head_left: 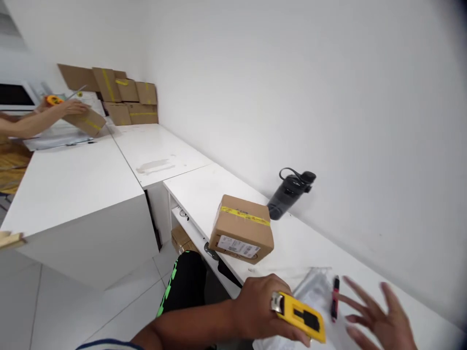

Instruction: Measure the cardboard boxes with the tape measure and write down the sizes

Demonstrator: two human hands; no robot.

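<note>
My left hand (260, 311) is closed around a yellow tape measure (301, 317), which has a black button and a metal hook end. My right hand (383, 316) is at the lower right with its fingers spread, holding nothing and somewhat blurred. Beside its fingertips, a pink and black pen (334, 299) lies on the table. Clear plastic (315, 287) is spread underneath, partly covered by my left hand. Beyond that hand stands a brown cardboard box (242, 228) with yellow tape over its top and a white label on its side.
A black water bottle (290, 194) is behind the box, near the wall. On the left, another person's hand (76, 107) touches a cardboard box (87, 121), with an orange tape measure (54, 99) close by. Cardboard boxes (126, 92) are stacked in the far corner.
</note>
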